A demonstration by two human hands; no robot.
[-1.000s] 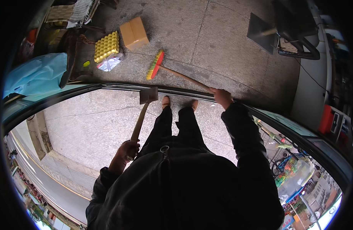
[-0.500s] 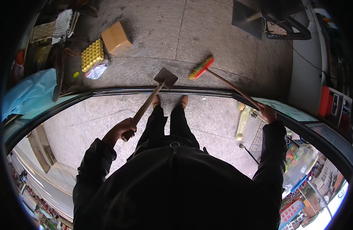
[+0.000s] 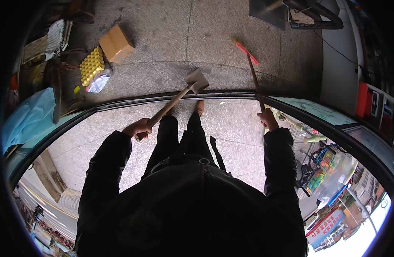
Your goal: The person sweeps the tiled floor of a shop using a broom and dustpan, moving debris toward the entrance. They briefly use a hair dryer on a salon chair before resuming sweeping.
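Observation:
My left hand (image 3: 137, 128) is closed round the wooden handle of a small shovel (image 3: 197, 81). Its flat metal blade hangs near the door sill, just ahead of my feet. In my right hand (image 3: 267, 119) is the brown stick of a broom (image 3: 247, 54). The broom's red head is on the far side of the sill, tilted, with only a few of its yellow-green bristles showing. Both hands are apart, one on each side of my legs.
A dark door sill (image 3: 175, 99) crosses ahead of me. Beyond it at left are a cardboard box (image 3: 116, 44), yellow egg trays (image 3: 93, 67), a clear plastic bag (image 3: 98, 82) and a blue plastic sheet (image 3: 29, 115). A red-fronted cabinet (image 3: 362, 101) stands at right.
The broom has swung farther out and more upright, its head turned, while my right hand came inward. The shovel blade has moved right and slightly forward. One shoe has shifted.

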